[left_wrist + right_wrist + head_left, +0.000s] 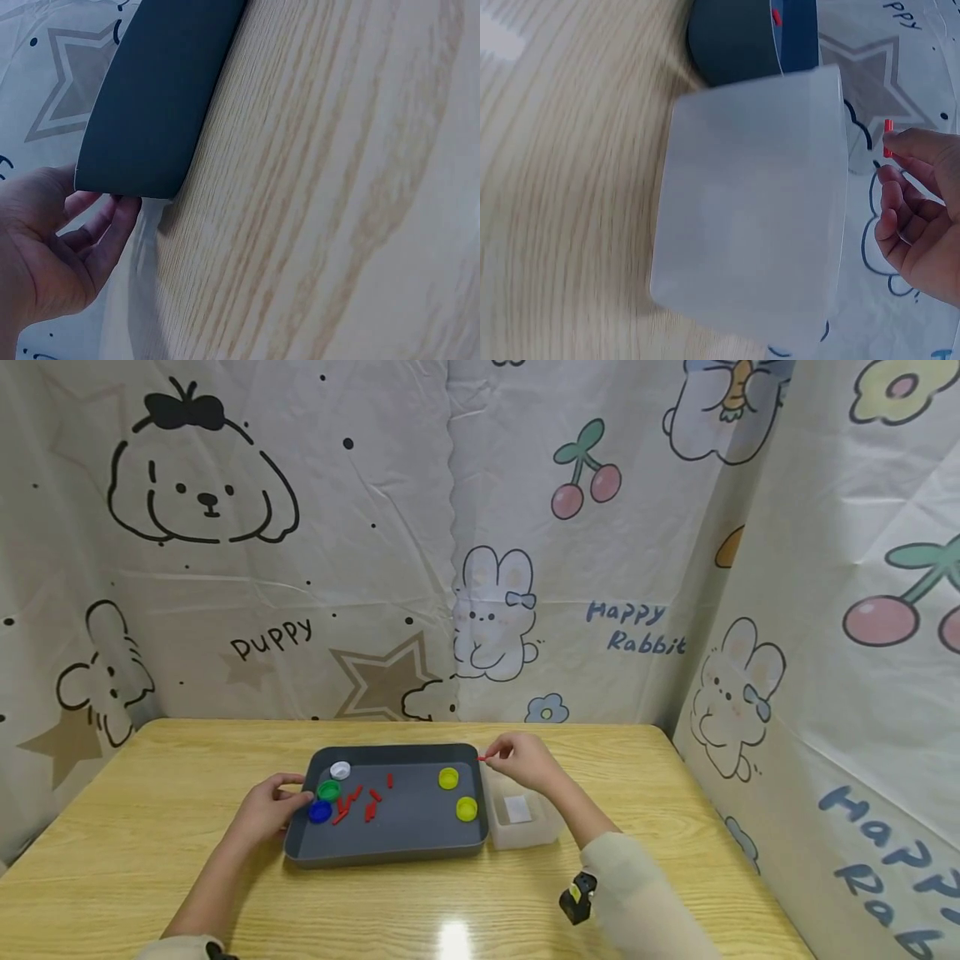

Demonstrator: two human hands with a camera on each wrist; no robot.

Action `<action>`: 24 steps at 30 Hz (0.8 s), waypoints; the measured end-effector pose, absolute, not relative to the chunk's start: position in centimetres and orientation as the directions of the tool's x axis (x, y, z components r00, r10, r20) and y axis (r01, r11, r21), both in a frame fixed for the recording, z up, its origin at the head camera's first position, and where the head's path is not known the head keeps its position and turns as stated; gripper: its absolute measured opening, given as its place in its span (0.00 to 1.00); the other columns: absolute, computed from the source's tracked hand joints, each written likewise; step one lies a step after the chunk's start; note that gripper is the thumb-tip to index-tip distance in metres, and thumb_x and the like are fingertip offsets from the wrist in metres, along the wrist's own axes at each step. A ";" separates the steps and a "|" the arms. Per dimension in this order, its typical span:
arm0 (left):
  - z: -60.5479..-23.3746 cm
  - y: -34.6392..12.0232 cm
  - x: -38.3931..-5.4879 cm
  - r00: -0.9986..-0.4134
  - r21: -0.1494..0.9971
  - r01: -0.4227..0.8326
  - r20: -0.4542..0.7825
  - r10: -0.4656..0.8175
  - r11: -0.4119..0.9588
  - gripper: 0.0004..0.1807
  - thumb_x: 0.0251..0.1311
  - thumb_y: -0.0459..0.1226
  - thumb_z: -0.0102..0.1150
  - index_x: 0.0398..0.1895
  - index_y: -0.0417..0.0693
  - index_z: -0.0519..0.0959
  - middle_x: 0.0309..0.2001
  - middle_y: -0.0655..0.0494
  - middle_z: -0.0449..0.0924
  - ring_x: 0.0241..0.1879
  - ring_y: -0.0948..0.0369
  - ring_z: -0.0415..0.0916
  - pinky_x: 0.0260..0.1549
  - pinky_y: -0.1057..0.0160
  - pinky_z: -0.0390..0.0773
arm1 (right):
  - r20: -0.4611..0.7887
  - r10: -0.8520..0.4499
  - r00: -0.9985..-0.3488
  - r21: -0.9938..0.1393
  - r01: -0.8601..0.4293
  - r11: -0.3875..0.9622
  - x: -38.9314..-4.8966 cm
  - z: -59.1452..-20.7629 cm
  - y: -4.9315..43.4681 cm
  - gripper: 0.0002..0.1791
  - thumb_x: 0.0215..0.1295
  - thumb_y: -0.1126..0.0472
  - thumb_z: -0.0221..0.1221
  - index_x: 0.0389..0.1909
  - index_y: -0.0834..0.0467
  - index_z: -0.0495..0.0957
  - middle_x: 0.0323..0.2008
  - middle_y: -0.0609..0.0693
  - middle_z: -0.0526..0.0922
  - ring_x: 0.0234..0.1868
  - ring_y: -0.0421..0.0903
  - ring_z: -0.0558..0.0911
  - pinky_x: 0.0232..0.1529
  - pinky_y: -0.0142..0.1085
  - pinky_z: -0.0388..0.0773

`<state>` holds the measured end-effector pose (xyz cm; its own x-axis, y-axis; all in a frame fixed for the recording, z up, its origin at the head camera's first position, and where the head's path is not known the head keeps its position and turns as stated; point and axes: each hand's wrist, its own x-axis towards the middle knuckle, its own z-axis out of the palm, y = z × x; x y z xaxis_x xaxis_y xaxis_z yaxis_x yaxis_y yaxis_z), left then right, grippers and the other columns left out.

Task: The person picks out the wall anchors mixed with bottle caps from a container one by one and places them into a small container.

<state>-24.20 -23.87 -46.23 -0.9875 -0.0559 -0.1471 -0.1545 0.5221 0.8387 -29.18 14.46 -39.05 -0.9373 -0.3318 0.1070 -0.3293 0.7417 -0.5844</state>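
Note:
My left hand (264,810) grips the left wall of a dark grey tray (390,855), thumb over the rim and fingers against the outside, as the left wrist view shows. Between thumb and finger, my right hand (519,760) pinches a small red stick (888,138), above the back of a translucent white box (517,837) at the tray's right side. In the tray, several red sticks (371,811) lie scattered at left and centre. A white cap (341,770), a green cap (329,790) and a blue cap (320,812) line its left side. Two yellow caps, one farther back (448,778), sit at right.
A white square (517,809) shows in the box. Tray and box stand on a light wood-grain table (390,910). A printed curtain (375,568) hangs behind the table and along its sides.

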 end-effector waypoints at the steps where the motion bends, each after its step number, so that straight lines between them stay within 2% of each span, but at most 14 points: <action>1: -46.2 -23.9 -24.2 -0.988 0.839 -0.154 -0.147 -0.056 0.522 0.30 0.64 0.43 0.54 0.62 0.34 0.62 0.44 0.34 0.76 0.31 0.59 0.78 0.28 0.57 0.80 | 0.108 -0.326 -0.939 -0.587 -0.325 0.742 -29.2 -39.0 14.7 0.04 0.59 0.61 0.61 0.31 0.55 0.83 0.27 0.47 0.79 0.27 0.41 0.71 0.26 0.31 0.68; 24: -46.5 -23.9 -24.2 -0.990 0.849 -0.141 -0.135 -0.050 0.509 0.30 0.63 0.43 0.55 0.62 0.33 0.63 0.42 0.37 0.77 0.30 0.61 0.77 0.28 0.58 0.80 | 0.096 -0.231 -0.968 -0.632 -0.239 0.737 -30.2 -41.1 16.8 0.04 0.57 0.62 0.62 0.29 0.59 0.83 0.25 0.49 0.77 0.27 0.42 0.71 0.27 0.31 0.67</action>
